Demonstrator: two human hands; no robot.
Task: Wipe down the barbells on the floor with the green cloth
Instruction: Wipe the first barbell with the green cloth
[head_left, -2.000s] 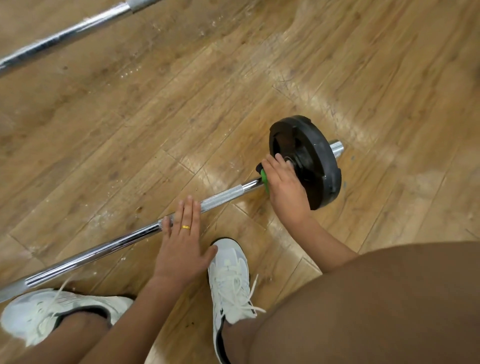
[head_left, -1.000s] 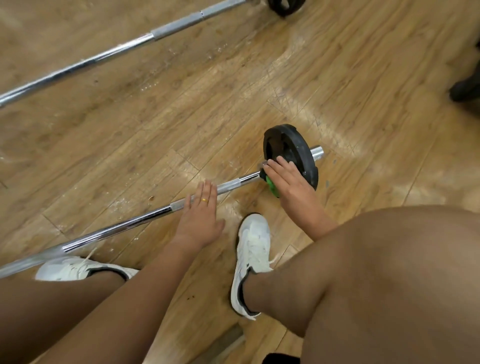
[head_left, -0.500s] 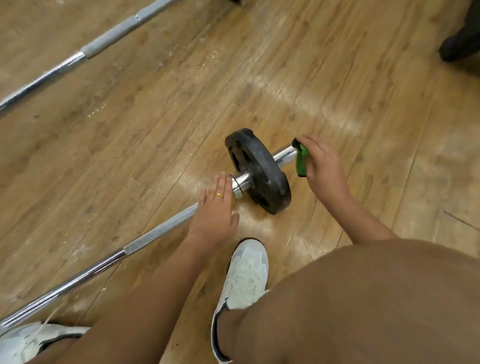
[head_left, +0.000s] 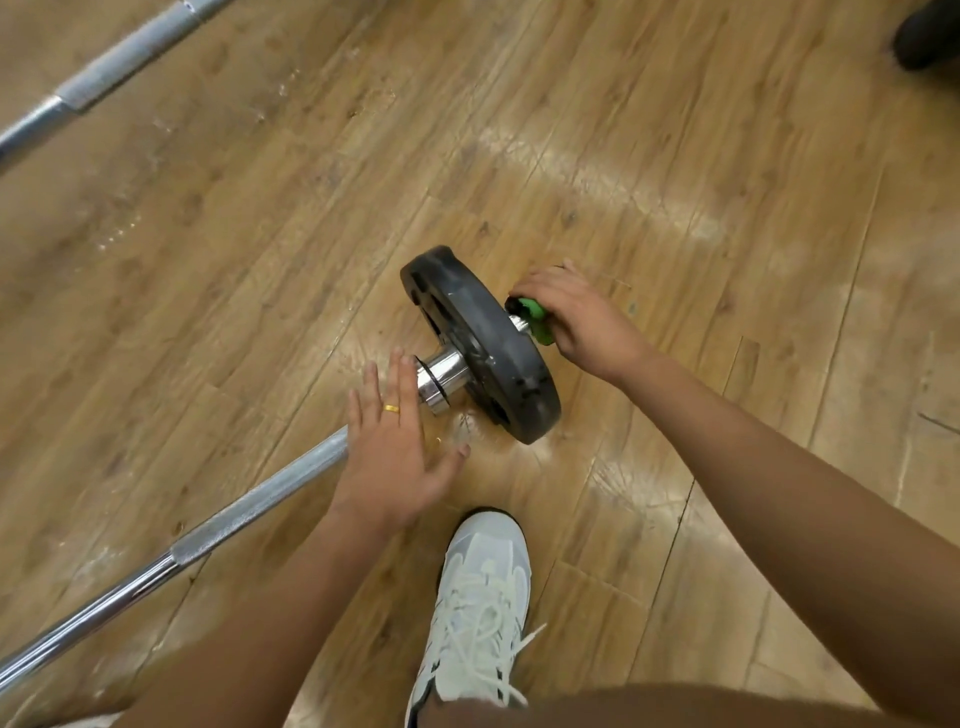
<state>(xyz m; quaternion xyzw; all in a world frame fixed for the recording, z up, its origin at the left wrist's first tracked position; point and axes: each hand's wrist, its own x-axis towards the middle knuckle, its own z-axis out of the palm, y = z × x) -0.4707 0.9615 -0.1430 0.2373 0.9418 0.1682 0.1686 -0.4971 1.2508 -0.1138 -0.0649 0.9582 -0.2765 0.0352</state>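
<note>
A chrome barbell (head_left: 244, 512) lies on the wooden floor, running from lower left to centre. A black weight plate (head_left: 483, 345) sits upright on its sleeve (head_left: 441, 376). My left hand (head_left: 397, 457) rests flat on the bar just left of the sleeve, fingers straight, a gold ring on one finger. My right hand (head_left: 576, 317) grips a small green and black piece (head_left: 535, 317) on the bar's end, just outside the plate. It looks more like a collar than a cloth. No loose green cloth shows.
A second barbell (head_left: 98, 83) lies across the top left corner. A dark object (head_left: 930, 36) sits at the top right edge. My white shoe (head_left: 478, 613) stands on the floor below the plate, with my knees at the bottom edge.
My right hand took the green piece from the inner side of the plate to the bar's outer end. My left hand slid along the bar up to the sleeve.
</note>
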